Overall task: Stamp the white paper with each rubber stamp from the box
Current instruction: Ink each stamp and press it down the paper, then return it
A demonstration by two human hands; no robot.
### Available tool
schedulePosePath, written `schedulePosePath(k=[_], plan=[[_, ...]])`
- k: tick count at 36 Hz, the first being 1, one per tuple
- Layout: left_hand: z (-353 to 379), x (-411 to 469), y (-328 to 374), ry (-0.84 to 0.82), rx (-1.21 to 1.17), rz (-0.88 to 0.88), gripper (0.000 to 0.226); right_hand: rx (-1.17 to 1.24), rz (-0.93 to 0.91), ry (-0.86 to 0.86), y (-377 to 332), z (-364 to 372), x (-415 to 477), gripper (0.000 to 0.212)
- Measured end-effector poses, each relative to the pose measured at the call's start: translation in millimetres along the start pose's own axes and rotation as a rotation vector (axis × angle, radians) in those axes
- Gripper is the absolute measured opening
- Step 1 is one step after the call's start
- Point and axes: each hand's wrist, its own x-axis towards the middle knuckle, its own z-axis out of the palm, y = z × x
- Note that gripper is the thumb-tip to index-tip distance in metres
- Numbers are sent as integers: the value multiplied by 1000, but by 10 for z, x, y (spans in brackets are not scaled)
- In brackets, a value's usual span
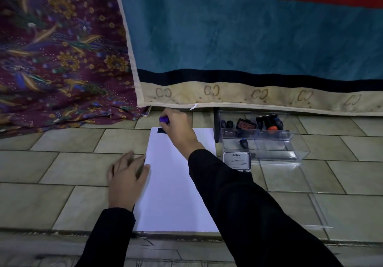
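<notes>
pressing purple-knobbed stamp on smooth white paper.

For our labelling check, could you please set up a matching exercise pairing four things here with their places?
1. stamp
2. left hand
3. ink pad
4. box

A. flat on the paper's left edge
B. far right, holding more stamps
C. in the right hand, at the paper's top left corner
D. between paper and box, on the floor

Pairs: 1-C, 2-A, 3-D, 4-B
</notes>
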Motion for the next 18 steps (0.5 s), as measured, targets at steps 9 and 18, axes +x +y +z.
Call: schedulePosePath(k=[9, 18], plan=[[-12, -13, 27, 16, -33, -7, 39, -52, 12, -31, 29, 214, 87, 7], [9, -8, 1, 24, 8, 16, 31, -123, -3, -56, -29, 339, 184, 10]])
